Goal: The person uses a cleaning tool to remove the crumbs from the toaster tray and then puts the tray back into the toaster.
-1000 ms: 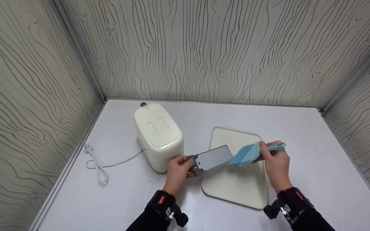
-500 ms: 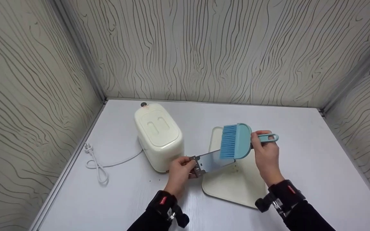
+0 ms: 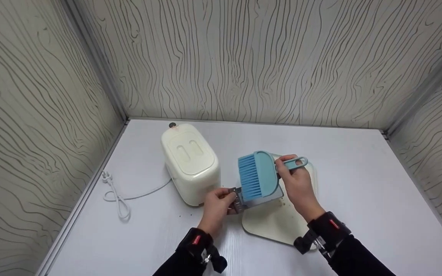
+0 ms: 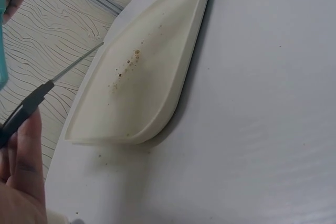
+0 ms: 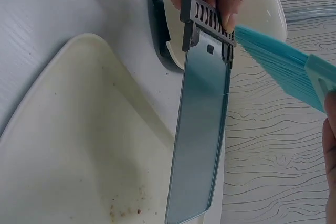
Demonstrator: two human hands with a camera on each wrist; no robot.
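My left hand pinches the dark slotted end of a metal crumb tray, which slants out over the cream serving tray. In my right hand is a light blue brush, gripped by its handle. Its bristles lie over the crumb tray near the left fingers in the head view, covering much of the metal plate. The right wrist view has the bristle tips close to the slotted end. Brown crumbs are scattered on the serving tray below.
A cream toaster stands just left of my left hand, a covered lid on top. Its white cord and plug lie on the table at the left. A few crumbs dot the white table. Patterned walls enclose the back and sides.
My right hand has swung the brush leftward along the crumb tray, from its far end toward my left fingers, with the bristles turned up into view. My left hand stays nearly still.
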